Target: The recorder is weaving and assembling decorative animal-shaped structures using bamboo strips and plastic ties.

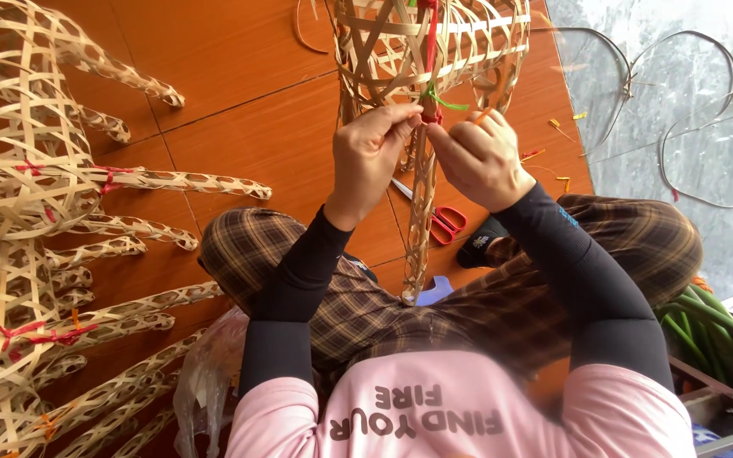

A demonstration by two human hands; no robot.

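Both hands meet at a red tie (431, 118) on the woven bamboo frame (422, 212), centre far above the knees. Left hand (372, 153) pinches the tie; right hand (478, 157) pinches an orange strip (483, 114). Red scissors (447, 222) lie on the floor beneath, more bamboo pieces (36, 212) left

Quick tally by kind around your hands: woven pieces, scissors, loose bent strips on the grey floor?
Woven bamboo piece held by left hand and right hand: 1
Finished woven pieces stacked at left: count unclear, tallied as 1 pile
Red-handled scissors: 1
Bent strips: 3
Total: 6
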